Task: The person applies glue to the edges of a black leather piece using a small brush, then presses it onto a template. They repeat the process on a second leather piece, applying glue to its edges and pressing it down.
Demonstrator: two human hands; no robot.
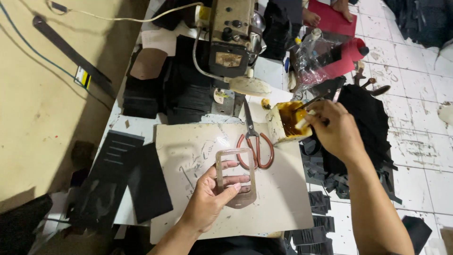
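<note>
Head view: left hand [207,200] fingers grip a clear rectangular frame [235,177]; right hand [336,130] fingers pinch a brush [306,118] at the glue pot [285,123].

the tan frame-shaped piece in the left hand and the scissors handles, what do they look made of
Tan rounded frame-shaped piece: likely thin leather or leatherboard, matte, flat, with a cut-out window. Scissors: bare grey metal blades; reddish-brown loop handles with a smooth sheen, probably coated or painted metal, possibly plastic.

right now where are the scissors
In the head view the scissors lie on the pale work board, just right of the frame-shaped piece in the left hand, left of the glue container.
</note>
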